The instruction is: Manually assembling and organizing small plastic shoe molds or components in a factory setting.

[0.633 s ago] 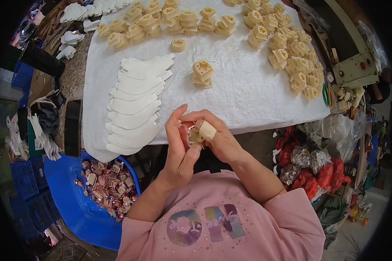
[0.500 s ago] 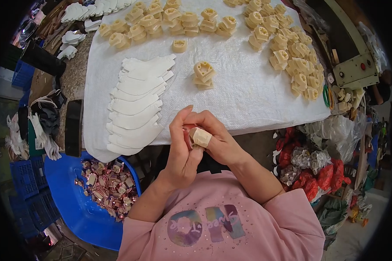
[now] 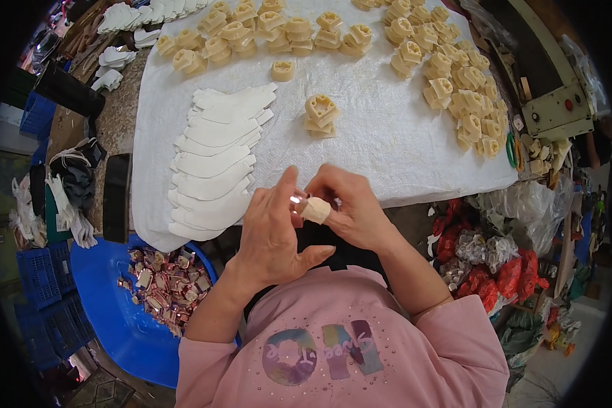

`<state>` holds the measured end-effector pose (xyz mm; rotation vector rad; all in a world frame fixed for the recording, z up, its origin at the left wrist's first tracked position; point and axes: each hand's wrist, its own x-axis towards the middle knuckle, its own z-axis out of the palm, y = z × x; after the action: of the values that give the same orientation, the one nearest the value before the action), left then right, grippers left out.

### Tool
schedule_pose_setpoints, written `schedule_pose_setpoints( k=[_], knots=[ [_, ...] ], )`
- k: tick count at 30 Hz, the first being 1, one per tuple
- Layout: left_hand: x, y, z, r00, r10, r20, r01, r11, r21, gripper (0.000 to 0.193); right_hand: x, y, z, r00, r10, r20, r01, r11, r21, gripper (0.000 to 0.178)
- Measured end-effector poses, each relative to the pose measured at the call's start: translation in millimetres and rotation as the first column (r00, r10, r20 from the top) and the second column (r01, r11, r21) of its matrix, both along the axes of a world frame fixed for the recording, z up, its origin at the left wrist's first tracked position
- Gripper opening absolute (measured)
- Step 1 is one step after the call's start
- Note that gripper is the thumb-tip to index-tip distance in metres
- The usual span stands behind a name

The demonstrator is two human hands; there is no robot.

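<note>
My left hand [image 3: 268,238] is raised over my lap at the table's near edge, its thumb stretched out and index finger pointing up. Beside its fingers is a small shiny pink piece [image 3: 297,201], partly hidden; its exact kind does not show. My right hand [image 3: 357,209] has curled fingers, and its thumb, wrapped in a beige covering [image 3: 316,211], presses at the shiny piece. Just beyond both hands stands a short stack of cream hollow pieces [image 3: 321,115]. A row of overlapping white flat cutouts [image 3: 214,166] lies to the left.
A white woven sheet [image 3: 347,166] covers the table. Many cream hollow pieces [image 3: 469,102] crowd its far and right sides. A blue tub [image 3: 109,326] at lower left holds shiny pink pieces [image 3: 166,289]. A black phone [image 3: 117,197] lies left; red bags [image 3: 506,275] sit right.
My hands have drawn apart from their close clasp. The left thumb has swung away from the shiny pink piece, leaving more of it visible. The right thumb stays at it.
</note>
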<state>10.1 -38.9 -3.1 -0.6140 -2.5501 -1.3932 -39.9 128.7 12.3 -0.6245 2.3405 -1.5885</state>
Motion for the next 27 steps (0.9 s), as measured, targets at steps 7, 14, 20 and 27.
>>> schedule_pose_setpoints(
  k=[7, 14, 20, 27],
  knots=[
    [0.1, 2.0, -15.2, 0.991, 0.108, -0.076, -0.108, 0.994, 0.014, 0.099, 2.8, 1.0, -11.3, 0.944, 0.050, 0.327, 0.036, 0.967, -0.253, 0.030],
    [-5.7, 0.0, -13.3, 0.995, 0.059, -0.084, -0.057, 0.998, 0.028, 0.089, 2.9, -0.1, -9.0, 0.974, 0.134, 0.180, -0.117, 0.988, -0.104, 0.031],
    [-7.0, 0.3, 2.1, 0.996, 0.088, 0.021, -0.090, 0.985, 0.150, 0.058, -0.2, 3.7, -20.0, 0.993, 0.078, -0.088, -0.101, 0.950, -0.297, 0.031],
    [-4.2, -0.2, 10.7, 0.989, 0.126, -0.081, -0.113, 0.983, 0.143, 0.048, -25.5, 12.6, -11.5, 0.820, 0.283, 0.498, -0.010, 0.876, -0.482, 0.021]
  ],
)
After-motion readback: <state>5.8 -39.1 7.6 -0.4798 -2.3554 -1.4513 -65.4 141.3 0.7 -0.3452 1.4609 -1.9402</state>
